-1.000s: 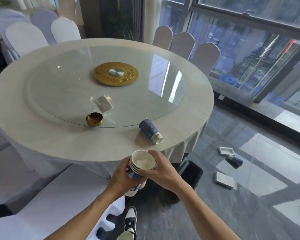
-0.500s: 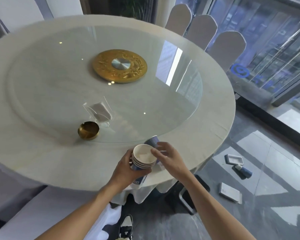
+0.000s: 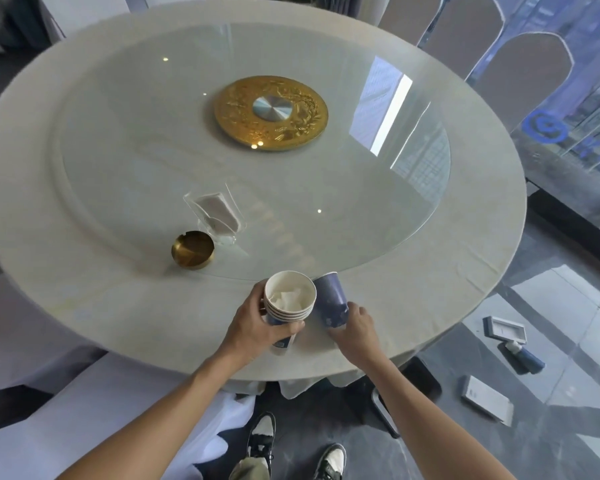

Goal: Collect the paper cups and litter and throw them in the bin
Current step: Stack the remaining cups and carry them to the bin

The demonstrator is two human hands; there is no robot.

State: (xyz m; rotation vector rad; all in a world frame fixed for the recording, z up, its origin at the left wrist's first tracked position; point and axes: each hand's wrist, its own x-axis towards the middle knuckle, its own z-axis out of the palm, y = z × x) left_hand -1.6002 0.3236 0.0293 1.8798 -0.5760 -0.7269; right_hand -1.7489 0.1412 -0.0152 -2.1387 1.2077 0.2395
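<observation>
My left hand [image 3: 257, 325] grips a stack of several nested blue paper cups [image 3: 289, 301], with crumpled white paper in the top one. My right hand [image 3: 352, 329] holds a single blue paper cup [image 3: 330, 299] by its lower end, lifted off the round table [image 3: 84, 306] right beside the stack, its far end pointing away from me. On the floor at the right lie another blue cup [image 3: 525, 356] on its side and two white cards or boxes, one small [image 3: 504, 328] and one larger [image 3: 487, 400]. A dark bin [image 3: 406, 396] shows partly under the table's edge.
A glass turntable [image 3: 378, 220] with a gold centre disc [image 3: 271, 112] covers the table. On it stand a brass ashtray [image 3: 193, 249] and a clear card holder [image 3: 217, 214]. Covered chairs [image 3: 520, 74] line the far right by the window. A white-covered chair [image 3: 101, 420] is at my left.
My right hand reached to the lying blue cup on the table and picked it up, bringing it beside the stack. The view moved closer over the table.
</observation>
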